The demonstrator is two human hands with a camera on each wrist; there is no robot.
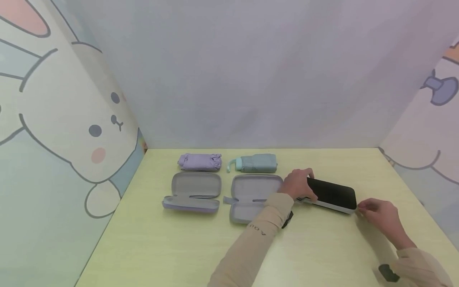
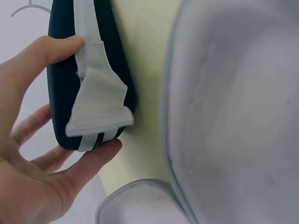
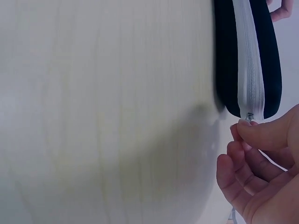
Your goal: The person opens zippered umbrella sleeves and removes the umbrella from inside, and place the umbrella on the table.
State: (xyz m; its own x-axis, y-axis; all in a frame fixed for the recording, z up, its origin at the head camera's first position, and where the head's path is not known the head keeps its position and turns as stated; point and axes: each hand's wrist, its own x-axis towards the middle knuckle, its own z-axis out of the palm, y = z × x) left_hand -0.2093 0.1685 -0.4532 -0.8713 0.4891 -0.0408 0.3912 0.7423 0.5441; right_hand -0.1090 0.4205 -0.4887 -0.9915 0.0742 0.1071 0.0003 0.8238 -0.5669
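Observation:
A black case (image 1: 331, 194) with a white zip band lies at the right of the table, its lid closed. My left hand (image 1: 297, 184) grips its left end. In the left wrist view the thumb presses the pale band beside a ribbed fabric tab (image 2: 98, 100), and fingers lie round the end of the case. At the other end my right hand (image 1: 381, 218) pinches the zip pull (image 3: 249, 117) between thumb and forefinger. The zip (image 3: 251, 70) runs shut along the side seen in the right wrist view.
Two open grey-lined cases, one lilac outside (image 1: 191, 204) and one grey (image 1: 257, 187), lie left of the black case. Behind them are a folded lilac umbrella (image 1: 201, 162) and a folded grey-blue umbrella (image 1: 259, 163). Printed fabric walls (image 1: 265, 79) enclose the table.

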